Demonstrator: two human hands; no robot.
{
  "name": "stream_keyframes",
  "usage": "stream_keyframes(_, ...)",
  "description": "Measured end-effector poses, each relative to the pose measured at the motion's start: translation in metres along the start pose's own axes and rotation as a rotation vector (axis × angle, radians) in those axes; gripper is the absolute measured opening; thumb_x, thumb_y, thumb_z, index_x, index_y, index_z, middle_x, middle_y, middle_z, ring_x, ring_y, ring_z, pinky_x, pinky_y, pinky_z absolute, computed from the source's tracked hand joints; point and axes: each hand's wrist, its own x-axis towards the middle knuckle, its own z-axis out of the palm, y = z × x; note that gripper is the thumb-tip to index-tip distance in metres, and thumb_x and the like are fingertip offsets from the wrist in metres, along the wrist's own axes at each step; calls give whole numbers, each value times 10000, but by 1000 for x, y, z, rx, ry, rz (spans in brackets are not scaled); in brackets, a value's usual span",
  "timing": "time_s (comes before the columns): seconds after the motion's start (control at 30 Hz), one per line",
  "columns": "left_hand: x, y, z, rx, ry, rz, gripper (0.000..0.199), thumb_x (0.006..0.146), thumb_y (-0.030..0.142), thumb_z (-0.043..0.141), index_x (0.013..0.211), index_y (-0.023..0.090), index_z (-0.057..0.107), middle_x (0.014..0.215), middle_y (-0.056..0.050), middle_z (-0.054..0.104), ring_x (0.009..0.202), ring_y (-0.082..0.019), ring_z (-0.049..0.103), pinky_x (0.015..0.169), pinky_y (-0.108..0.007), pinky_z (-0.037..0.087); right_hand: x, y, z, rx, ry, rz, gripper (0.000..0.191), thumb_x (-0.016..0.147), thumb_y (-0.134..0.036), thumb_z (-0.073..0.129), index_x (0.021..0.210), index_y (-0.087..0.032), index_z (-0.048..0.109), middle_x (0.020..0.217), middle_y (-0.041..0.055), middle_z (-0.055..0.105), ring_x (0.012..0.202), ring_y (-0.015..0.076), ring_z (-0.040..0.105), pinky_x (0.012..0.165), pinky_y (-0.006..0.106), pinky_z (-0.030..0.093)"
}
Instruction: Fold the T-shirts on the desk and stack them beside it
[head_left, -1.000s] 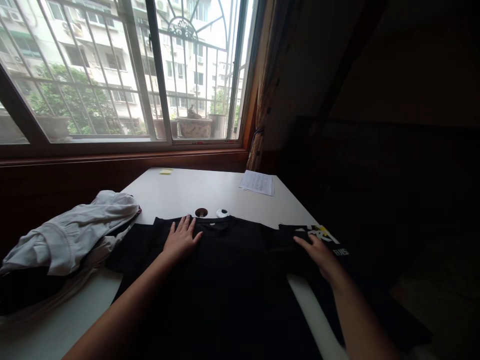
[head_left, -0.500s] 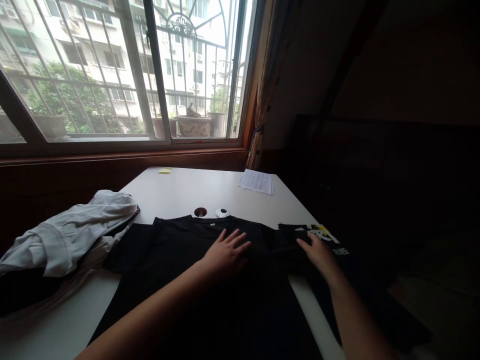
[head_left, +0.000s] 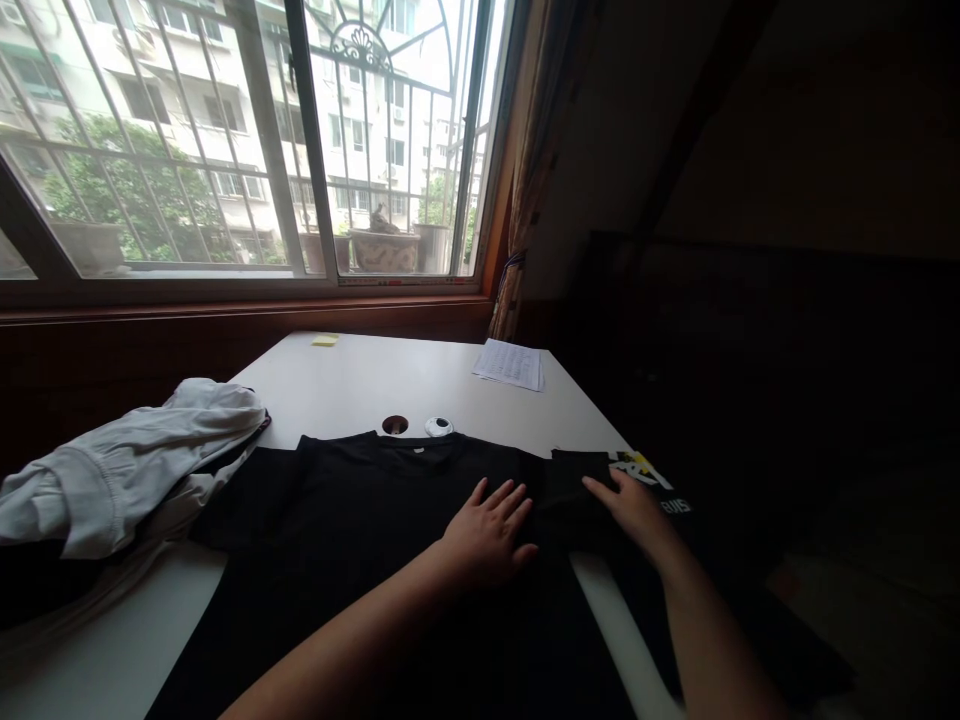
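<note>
A black T-shirt (head_left: 360, 530) lies spread over the white table (head_left: 360, 385), its neckline with a small pale label towards the window. My left hand (head_left: 491, 530) rests palm down on the right chest part, fingers spread and holding nothing. At the outer end of the right sleeve is my right hand (head_left: 636, 510), thumb over the cloth and the other fingers mostly curled out of sight, closed on the sleeve. Beyond it lies another dark garment (head_left: 679, 507) with white and yellow print, partly hidden by my right hand and forearm.
On the left is a heap of clothes (head_left: 142, 455) with a light grey piece on top. Papers (head_left: 508, 364) and a yellow note (head_left: 325, 341) lie at the back. A cable hole (head_left: 395, 425) and a round white cover (head_left: 439, 427) sit beyond the collar. A barred window is behind.
My left hand has slid right across the shirt, from below the collar towards the right sleeve. The right hand stays at the sleeve end. The view has shifted slightly.
</note>
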Motion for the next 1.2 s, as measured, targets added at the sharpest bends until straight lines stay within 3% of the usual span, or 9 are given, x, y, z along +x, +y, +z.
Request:
stream_keyframes(0.23,-1,2,-1,-14,85,-20,551,1017,490,405,1474,195,488,1562,-77,464,1496,-281,321,1244,-522,209,-25,-48,-14,577,-172,14,416,811,-532,721,1123,-258,699,1106,73,762,1044,327,708,919,449,569)
stream_keyframes(0.37,-2,1,1,-54,139,-9,519,987,431,492,1449,198,520,1525,-85,511,1473,-294,361,1237,-537,226,-38,-73,-11,746,-255,10,446,774,-534,771,1122,-262,710,1130,59,757,1059,315,702,919,435,562)
stream_keyframes(0.5,2,-5,-2,-200,225,-44,393,917,267,573,1298,207,649,1389,-82,633,1378,-280,489,1200,-480,331,-46,-82,-1,747,-369,-65,507,721,-527,820,1125,-234,735,1117,83,753,1021,302,694,888,433,546)
stream_keyframes(0.63,8,-17,-12,-562,453,-334,285,925,196,512,1142,206,697,1181,-85,723,1144,-240,651,1027,-390,508,-47,-76,4,726,-525,-97,497,803,-524,742,1177,-198,726,979,99,761,859,251,697,791,412,535)
stream_keyframes(0.73,10,-29,-22,-902,631,-546,313,1005,300,429,1236,201,615,1190,-91,710,1056,-225,694,982,-390,530,-40,-68,9,643,-488,-115,451,858,-524,674,1174,-206,721,978,95,754,876,240,694,806,401,528)
stream_keyframes(0.83,10,-35,-24,-1053,726,-594,412,1012,384,450,1372,188,495,1355,-137,602,1025,-223,707,972,-402,536,-31,-59,19,417,-397,-135,412,867,-518,646,1137,-217,725,1027,93,739,896,245,687,810,400,532)
stream_keyframes(0.97,6,-35,-18,-824,708,-475,594,851,227,672,1408,216,467,1448,-137,471,1069,-227,669,954,-386,551,-25,-49,33,135,-323,-285,358,848,-487,659,1079,-224,734,1081,84,698,895,233,660,795,376,525)
stream_keyframes(1.07,3,-33,-15,-591,624,-428,576,797,85,620,1342,254,541,1425,-92,467,1090,-220,642,941,-365,557,-27,-48,37,83,-393,-326,397,820,-451,701,1145,-223,694,1002,57,676,851,208,634,772,344,515)
stream_keyframes(1.2,0,-32,-22,-378,505,-502,543,819,62,544,1320,272,568,1456,-81,443,1011,-222,663,887,-371,572,-31,-50,34,65,-523,-272,499,798,-428,736,1246,-240,626,909,14,629,806,186,597,755,317,499)
